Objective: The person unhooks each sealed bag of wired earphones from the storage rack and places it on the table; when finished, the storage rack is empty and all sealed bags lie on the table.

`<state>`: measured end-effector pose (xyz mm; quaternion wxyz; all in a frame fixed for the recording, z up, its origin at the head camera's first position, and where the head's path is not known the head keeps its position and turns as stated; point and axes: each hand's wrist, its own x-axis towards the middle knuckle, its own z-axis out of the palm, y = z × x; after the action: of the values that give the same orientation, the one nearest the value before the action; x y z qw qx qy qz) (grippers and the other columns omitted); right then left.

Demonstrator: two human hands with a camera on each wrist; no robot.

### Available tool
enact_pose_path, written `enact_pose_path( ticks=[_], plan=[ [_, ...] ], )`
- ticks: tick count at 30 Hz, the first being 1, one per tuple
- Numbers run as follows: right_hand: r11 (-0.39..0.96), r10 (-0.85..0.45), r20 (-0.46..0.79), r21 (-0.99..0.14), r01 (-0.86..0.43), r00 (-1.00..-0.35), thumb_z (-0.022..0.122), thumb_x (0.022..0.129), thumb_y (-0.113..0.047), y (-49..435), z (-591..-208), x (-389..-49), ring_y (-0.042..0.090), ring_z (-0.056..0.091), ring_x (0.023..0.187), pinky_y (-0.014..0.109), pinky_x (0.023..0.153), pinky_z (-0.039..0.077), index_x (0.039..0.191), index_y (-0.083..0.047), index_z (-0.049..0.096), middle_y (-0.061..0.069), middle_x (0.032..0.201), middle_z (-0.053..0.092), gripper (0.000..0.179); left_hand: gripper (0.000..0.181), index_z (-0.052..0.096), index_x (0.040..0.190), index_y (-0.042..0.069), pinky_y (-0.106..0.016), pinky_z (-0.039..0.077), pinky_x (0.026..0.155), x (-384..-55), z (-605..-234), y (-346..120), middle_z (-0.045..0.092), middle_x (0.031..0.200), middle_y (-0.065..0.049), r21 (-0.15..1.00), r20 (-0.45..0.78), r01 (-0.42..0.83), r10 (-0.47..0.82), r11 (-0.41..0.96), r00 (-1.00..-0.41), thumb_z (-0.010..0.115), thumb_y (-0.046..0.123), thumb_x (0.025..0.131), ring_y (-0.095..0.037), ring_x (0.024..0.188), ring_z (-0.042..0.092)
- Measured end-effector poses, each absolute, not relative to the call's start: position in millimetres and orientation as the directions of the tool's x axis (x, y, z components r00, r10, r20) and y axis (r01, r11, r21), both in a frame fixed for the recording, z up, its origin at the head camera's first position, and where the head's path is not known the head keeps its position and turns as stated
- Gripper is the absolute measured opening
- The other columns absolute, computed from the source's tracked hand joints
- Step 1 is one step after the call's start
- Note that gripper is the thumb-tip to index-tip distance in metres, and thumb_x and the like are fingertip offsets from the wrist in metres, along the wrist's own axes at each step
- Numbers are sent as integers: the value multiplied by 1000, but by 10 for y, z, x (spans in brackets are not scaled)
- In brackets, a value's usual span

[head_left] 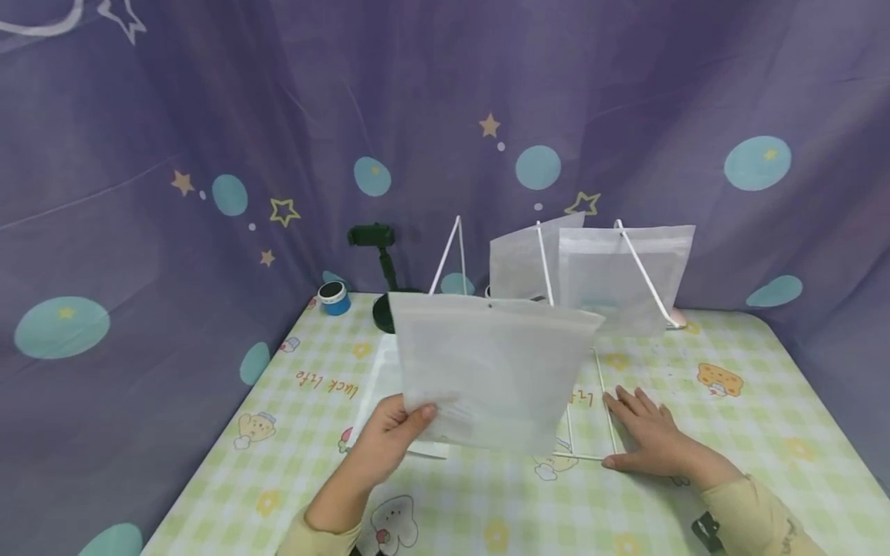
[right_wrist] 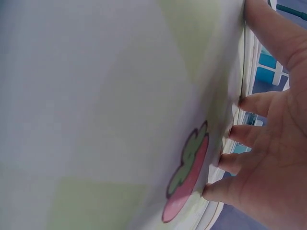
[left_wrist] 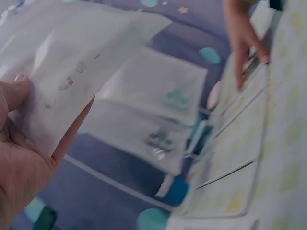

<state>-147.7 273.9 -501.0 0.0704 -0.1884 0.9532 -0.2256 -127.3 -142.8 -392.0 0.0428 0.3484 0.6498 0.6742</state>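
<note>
As I see it from my remote station, the left hand (head_left: 382, 440) pinches a translucent white pouch (head_left: 497, 371) at its lower left corner, thumb on the near face. Most of the pouch extends up and rightward from that grip, held above the table (head_left: 236, 494). My right hand (head_left: 650, 436): fingers spread wide, tips on the tablecloth, beside a white wire frame (head_left: 584, 457). Similar pouches (head_left: 626, 262) stand farther back.

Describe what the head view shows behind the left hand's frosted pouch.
Above the held pouch rise white wire rods and two more frosted pouches; leftward, a dark stand. What the pouch covers cannot be made out.
</note>
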Motion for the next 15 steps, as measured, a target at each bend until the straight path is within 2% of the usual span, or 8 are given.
enact_pose_path(
  ticks=[4,8,11,15],
  plan=[
    [832,-383,-55,-454,-318,-922,75,73,-60,2736,-5004,-1479,59,11,137,81,95,10,149,3,32,34,152,21,107,38,66,122,15,-30,53,86,-1300,-3778,-1654,69,114,3,866,496,458,466,-202,-732,40,-4,102,-14,103,66],
    [829,-385,-57,-460,-318,-921,76,73,-60,2733,-4995,-1475,60,11,136,81,95,9,148,3,33,34,152,21,107,41,64,126,10,-28,51,88,-1320,-3707,-1883,68,116,1,823,568,507,406,-257,-716,35,-7,102,-13,105,64],
    [830,-386,-54,-456,-321,-921,75,73,-60,2731,-4995,-1475,60,11,136,81,95,10,148,3,33,34,152,22,107,41,63,127,6,-26,50,90,-1326,-3680,-2058,67,118,-1,821,570,497,352,-281,-742,33,-7,103,-13,108,63],
    [830,-389,-48,-452,-327,-920,75,74,-61,2730,-4994,-1478,60,11,136,81,95,9,148,4,33,35,151,22,107,37,64,124,7,-26,51,88,-1342,-3666,-2303,68,114,0,834,543,473,274,-283,-794,35,-5,103,-12,104,64]
  ],
)
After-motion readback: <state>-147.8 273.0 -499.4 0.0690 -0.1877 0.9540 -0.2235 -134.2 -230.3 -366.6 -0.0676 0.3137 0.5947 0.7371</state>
